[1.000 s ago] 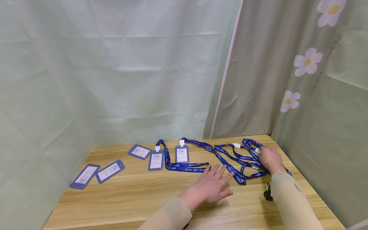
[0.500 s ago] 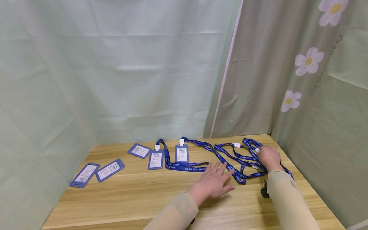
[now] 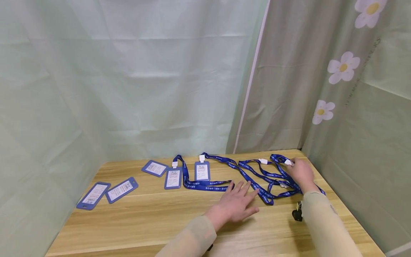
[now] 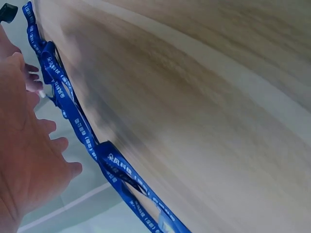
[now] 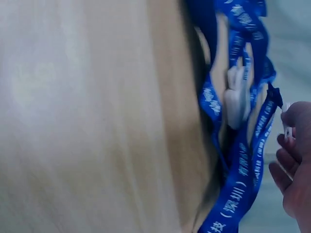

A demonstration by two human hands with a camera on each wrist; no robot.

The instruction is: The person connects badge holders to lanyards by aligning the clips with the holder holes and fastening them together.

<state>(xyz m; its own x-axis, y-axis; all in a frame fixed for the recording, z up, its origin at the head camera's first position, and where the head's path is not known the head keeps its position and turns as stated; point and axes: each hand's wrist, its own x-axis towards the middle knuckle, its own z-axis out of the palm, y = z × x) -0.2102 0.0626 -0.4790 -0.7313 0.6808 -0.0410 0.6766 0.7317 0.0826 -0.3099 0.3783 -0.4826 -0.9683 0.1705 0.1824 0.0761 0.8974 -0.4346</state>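
Note:
My right hand point(image 3: 303, 175) pinches the white plastic clip point(image 3: 288, 162) of a blue lanyard, at the right of the table. In the right wrist view the thumb and fingertips hold that clip at the strap's end, beside the tangled blue lanyards point(image 5: 240, 179). More white clips point(image 5: 236, 99) lie among the straps. My left hand point(image 3: 233, 203) is spread palm down, its fingertips close to the blue straps in the middle. Two card holders, a left one point(image 3: 173, 180) and a right one point(image 3: 202, 172), are attached to lanyards by white clips.
Three loose blue card holders lie at the left: one near the back point(image 3: 155, 168), one in front of it point(image 3: 122, 190) and one at the left edge point(image 3: 93, 196). Fabric curtains point(image 3: 160, 89) stand behind and beside the wooden table point(image 3: 144, 225).
My right hand has lifted the white clip slightly up and away from the tangle, and more of the clip shows. My left hand has stayed nearly in place.

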